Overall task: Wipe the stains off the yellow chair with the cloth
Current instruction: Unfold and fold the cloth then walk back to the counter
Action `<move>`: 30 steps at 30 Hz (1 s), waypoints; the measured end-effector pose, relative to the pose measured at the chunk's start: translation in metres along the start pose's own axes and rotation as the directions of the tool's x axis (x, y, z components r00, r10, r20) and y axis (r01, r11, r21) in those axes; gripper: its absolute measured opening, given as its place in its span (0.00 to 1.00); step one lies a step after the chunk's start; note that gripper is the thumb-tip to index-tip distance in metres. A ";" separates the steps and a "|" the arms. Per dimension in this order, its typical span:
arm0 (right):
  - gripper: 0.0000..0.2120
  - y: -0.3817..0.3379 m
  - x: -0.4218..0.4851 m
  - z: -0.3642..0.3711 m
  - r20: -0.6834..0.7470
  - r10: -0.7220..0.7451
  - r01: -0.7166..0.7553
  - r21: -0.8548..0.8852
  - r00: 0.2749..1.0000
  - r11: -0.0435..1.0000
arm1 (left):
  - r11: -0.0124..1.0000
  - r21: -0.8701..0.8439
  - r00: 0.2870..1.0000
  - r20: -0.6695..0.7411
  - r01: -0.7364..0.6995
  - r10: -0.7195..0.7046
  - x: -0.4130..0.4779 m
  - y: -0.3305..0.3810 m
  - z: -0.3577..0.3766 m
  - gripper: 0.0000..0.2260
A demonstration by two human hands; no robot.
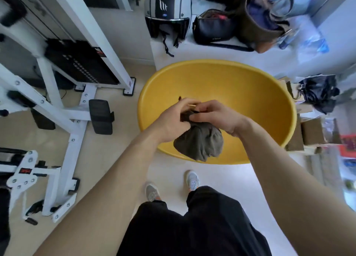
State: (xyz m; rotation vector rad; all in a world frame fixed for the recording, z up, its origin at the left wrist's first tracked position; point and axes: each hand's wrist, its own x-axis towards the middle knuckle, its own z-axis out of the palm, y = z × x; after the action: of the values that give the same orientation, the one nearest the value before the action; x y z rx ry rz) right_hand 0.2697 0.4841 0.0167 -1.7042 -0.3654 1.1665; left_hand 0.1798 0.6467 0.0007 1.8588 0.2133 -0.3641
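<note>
Gym gear stands left of the chair, with a helmet and bags on the ledge behind it. Both hands, left and right, meet above the seat, each grip clamped on the bunched cloth, which hangs over the front rim.

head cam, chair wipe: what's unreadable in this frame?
- Stains: only a dark speck shows on the yellow chair beside the left hand; hands and cloth cover the middle of the seat.
- Cloth's top: buried under the fingers of both hands, right hand included.
- Chair base: hidden under the seat shell.
- Helmet: top cut off by the frame edge.
</note>
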 end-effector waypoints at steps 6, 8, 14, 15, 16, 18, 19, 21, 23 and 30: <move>0.03 -0.038 -0.034 -0.044 -0.113 -0.113 0.071 -0.323 0.987 0.944 | 0.923 0.365 0.992 -0.068 0.122 -0.105 0.004 0.032 -0.012 0.08; 0.04 -0.046 -0.045 -0.052 -0.065 -0.112 0.090 -0.274 0.992 0.958 | 0.943 0.306 0.992 -0.040 0.129 -0.122 0.002 0.035 -0.014 0.10; 0.08 -0.064 -0.068 -0.088 -0.192 -0.159 0.174 0.062 0.969 0.983 | 0.949 0.248 0.981 -0.036 0.193 -0.191 -0.009 0.024 -0.024 0.10; 0.07 -0.065 -0.071 -0.096 -0.208 -0.152 0.168 0.062 0.966 0.984 | 0.941 0.261 0.976 -0.049 0.217 -0.211 -0.011 0.022 -0.028 0.11; 0.05 -0.064 -0.073 -0.103 -0.223 -0.146 0.163 0.058 0.964 0.985 | 0.933 0.279 0.974 -0.068 0.228 -0.218 -0.011 0.022 -0.031 0.13; 0.05 -0.061 -0.078 -0.114 -0.265 -0.140 0.161 0.059 0.954 0.985 | 0.936 0.254 0.969 -0.094 0.245 -0.228 -0.012 0.025 -0.036 0.20; 0.05 -0.059 -0.080 -0.120 -0.298 -0.144 0.174 0.074 0.944 0.982 | 0.953 0.180 0.968 -0.106 0.245 -0.229 -0.010 0.028 -0.035 0.22; 0.10 -0.055 -0.082 -0.127 -0.340 -0.175 0.223 0.109 0.924 0.969 | 0.978 0.011 0.971 -0.121 0.208 -0.205 -0.005 0.039 -0.028 0.22; 0.07 -0.055 -0.083 -0.124 -0.309 -0.216 0.257 0.097 0.926 0.962 | 0.990 -0.043 0.979 -0.151 0.131 -0.136 0.005 0.059 -0.013 0.15; 0.04 -0.054 -0.076 -0.098 -0.261 -0.262 0.262 -0.035 0.929 0.964 | 0.992 0.118 0.998 -0.051 0.044 -0.038 0.035 0.138 0.031 0.13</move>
State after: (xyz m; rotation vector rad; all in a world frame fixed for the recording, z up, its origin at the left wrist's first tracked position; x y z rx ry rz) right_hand 0.3287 0.4012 0.1069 -1.7237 -0.4120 0.7342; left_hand 0.2524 0.5727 0.1024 1.9851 0.2688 -0.3668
